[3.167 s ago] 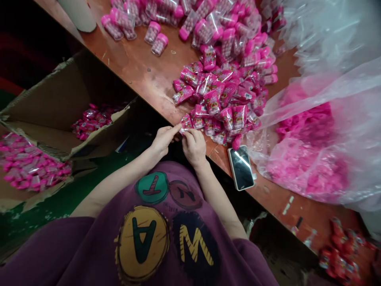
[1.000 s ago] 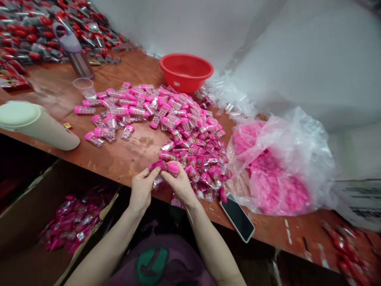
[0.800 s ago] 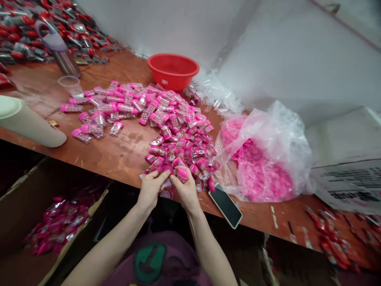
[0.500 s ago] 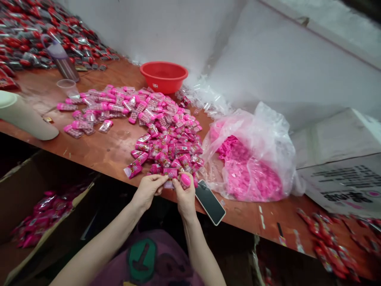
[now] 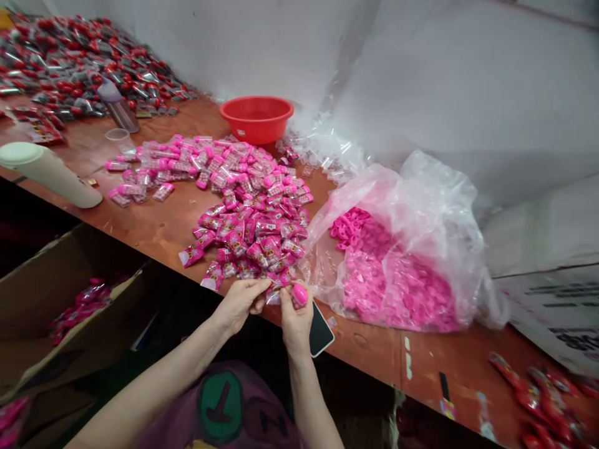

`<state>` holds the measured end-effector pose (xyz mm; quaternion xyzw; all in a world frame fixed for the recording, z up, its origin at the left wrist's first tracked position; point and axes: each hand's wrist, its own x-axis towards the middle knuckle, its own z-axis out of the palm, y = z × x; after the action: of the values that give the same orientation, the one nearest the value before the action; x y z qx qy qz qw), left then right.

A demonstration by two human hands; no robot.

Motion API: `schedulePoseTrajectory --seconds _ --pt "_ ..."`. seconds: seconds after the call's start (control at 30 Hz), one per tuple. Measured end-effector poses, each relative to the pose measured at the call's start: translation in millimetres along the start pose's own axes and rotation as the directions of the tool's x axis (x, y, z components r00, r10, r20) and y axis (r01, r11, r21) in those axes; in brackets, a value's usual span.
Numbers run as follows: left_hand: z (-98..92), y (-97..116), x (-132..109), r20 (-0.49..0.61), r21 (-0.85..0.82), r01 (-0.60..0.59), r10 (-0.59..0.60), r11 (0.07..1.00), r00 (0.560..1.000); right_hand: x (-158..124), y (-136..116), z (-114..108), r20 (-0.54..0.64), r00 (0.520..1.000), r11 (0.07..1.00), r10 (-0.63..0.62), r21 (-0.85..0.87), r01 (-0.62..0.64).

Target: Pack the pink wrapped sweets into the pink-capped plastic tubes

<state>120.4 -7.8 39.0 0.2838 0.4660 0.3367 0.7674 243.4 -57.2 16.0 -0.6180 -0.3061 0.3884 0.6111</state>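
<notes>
At the front edge of the table, my right hand (image 5: pixel 296 321) is closed on a small container with a glossy pink cap (image 5: pixel 300 294). Just left of it, my left hand (image 5: pixel 242 304) pinches the edge of a small clear and pink wrapper (image 5: pixel 274 292), which lies between the two hands. Part of the wrapper is hidden by my fingers. Beyond the hands lies a heap of printed pink packets (image 5: pixel 255 234), and behind that a pile of clear containers with pink caps (image 5: pixel 187 159).
A phone (image 5: pixel 321 333) lies beside my right hand. Right of it is a plastic bag (image 5: pixel 421 206) of pink pieces. A red basin (image 5: pixel 256 118) stands at the back. At left are a pale tumbler (image 5: pixel 56 178) and a cardboard box (image 5: pixel 42 268) below the table edge.
The view has shifted, showing more of the left side. The wrapped packets sit farther left of my hands. Another wrapped packet lies near the table edge. Both hands keep nearly the same pose.
</notes>
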Motion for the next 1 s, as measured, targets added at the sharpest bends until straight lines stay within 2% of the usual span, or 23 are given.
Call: schedulePoseTrajectory --seconds 0.17,0.33,0.53,0.67,0.73,0.83,1.0 --pt "-7.7 1 -10 -0.058 0.016 -0.024 0.024 1.000 0.998 8 -3 -2 0.157 0.988 0.999 0.000 -0.036 0.006" --pt "-25.7 2 -14 -0.035 -0.032 0.009 -0.010 0.999 0.999 11 -4 10 0.280 0.959 0.999 0.044 -0.019 -0.040" --pt "-43.0 8 -9 0.037 -0.015 0.036 -0.035 0.999 0.999 7 4 26 0.277 0.960 0.999 0.032 0.025 -0.041" --pt "-50.9 20 -7 -0.007 -0.013 0.017 -0.017 1.000 1.000 1 8 36 0.228 0.972 0.993 0.059 0.083 -0.080" --pt "-56.1 27 -5 -0.050 -0.093 -0.027 0.022 0.995 0.998 -5 8 41 0.212 0.972 0.971 0.103 0.188 -0.144" --pt "-66.0 32 0 -0.087 -0.261 -0.037 0.014 0.965 0.996 -14 9 44 0.211 0.972 0.945 0.104 0.285 -0.163" --pt "-74.8 25 3 -0.155 -0.377 -0.022 -0.040 0.926 0.987 -29 11 44 0.254 0.963 0.972 0.087 0.192 -0.138"
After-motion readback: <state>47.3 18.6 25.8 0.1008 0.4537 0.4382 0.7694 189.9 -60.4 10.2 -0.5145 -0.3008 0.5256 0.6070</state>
